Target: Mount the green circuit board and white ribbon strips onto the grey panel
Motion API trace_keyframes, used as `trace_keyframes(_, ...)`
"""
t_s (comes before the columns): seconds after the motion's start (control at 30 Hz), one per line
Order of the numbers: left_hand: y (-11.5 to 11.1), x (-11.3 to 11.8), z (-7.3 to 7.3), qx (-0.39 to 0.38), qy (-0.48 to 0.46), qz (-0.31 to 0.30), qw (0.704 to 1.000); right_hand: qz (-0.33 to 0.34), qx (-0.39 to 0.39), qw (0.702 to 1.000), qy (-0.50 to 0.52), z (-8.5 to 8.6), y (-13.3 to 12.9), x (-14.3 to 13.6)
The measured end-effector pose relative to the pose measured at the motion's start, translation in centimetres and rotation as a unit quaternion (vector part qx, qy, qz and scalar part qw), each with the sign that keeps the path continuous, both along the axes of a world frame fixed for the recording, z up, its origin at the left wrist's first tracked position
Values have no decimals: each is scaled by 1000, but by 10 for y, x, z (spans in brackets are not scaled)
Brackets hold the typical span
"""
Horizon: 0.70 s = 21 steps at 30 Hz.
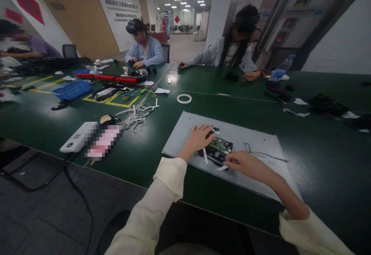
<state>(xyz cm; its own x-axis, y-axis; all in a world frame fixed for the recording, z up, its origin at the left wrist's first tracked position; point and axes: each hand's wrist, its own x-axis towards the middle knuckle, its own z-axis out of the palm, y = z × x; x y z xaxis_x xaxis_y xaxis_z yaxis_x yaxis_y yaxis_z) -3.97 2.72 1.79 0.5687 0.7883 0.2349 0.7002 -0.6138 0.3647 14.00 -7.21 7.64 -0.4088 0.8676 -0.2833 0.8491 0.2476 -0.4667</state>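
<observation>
A grey flat panel lies on the green table in front of me. On it sits a black device with a bare green circuit board, and white tape strips stick to its edges. My left hand rests over the device's left end, fingers stretched out and pressing on its black part. At the near right corner, my right hand is closed, its fingertips pinching a strip of white tape. A thin grey cable runs across the panel to the right.
A roll of white tape lies beyond the panel. Left of it are tape scraps, a phone, a white power bank and a blue bin. A small wrench lies further back. Other people sit across the table.
</observation>
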Motion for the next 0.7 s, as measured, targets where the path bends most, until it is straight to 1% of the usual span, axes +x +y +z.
trace_keyframes(0.1,1,0,1,-4,-14,2,1000,-13,11,998,54,3,-7,-2)
trace_keyframes(0.17,3,-1,4,-10,-34,10,999,-30,20,995,92,3,-11,-3)
trace_keyframes(0.23,3,-3,11,-13,-64,20,998,-49,35,994,93,0,-12,-1)
trace_keyframes(0.3,-4,-7,21,-8,-98,21,995,-49,42,995,74,-7,-10,1)
trace_keyframes(0.37,-23,-11,33,6,-125,-2,992,-37,44,997,57,-15,-7,3)
trace_keyframes(0.43,-53,-15,40,17,-129,-58,990,-33,50,997,45,-21,-6,5)
trace_keyframes(0.47,-70,-16,41,20,-116,-82,990,-34,51,997,41,-24,-6,6)
trace_keyframes(0.5,-88,-17,39,23,-92,-99,991,-35,53,997,37,-25,-6,6)
trace_keyframes(0.53,-105,-17,36,25,-65,-99,993,-34,53,997,32,-26,-6,6)
trace_keyframes(0.6,-132,-16,27,35,-19,-81,996,-27,58,998,22,-25,-8,5)
trace_keyframes(0.63,-141,-16,21,42,-2,-72,997,-24,65,997,14,-24,-9,3)
trace_keyframes(0.7,-152,-14,11,58,25,-51,997,-23,92,995,-15,-24,-13,0)
